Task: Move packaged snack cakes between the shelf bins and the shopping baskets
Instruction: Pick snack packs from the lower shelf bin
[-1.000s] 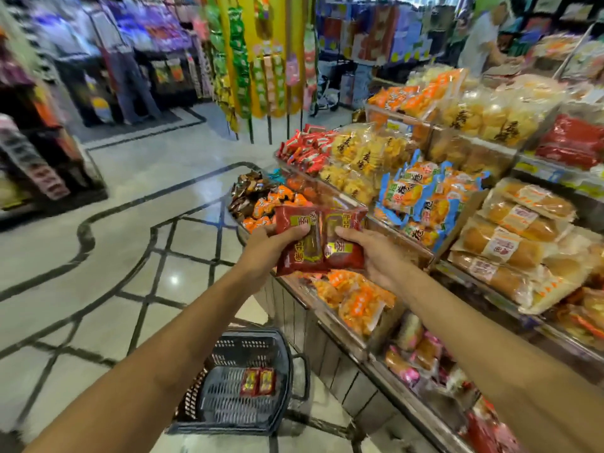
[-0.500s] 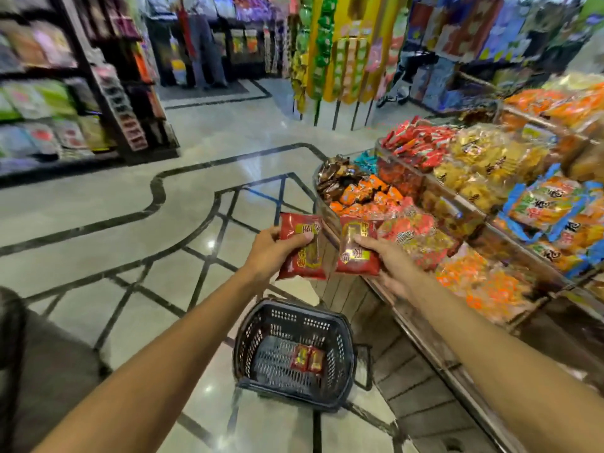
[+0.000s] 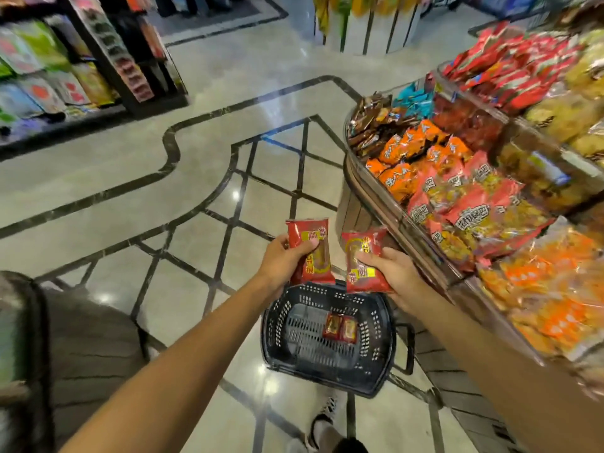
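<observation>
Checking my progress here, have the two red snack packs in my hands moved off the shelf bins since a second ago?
Yes. The left pack and right pack have come away from the shelf bins, down above the basket.

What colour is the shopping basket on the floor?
Black, seen in the head view: the basket is dark slotted plastic with two red packets inside.

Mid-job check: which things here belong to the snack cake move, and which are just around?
In the job:
left hand holding a red snack cake
right hand holding another red cake
black basket with two cakes

Just around:
orange packets
brown packets
far shelf rack
</observation>
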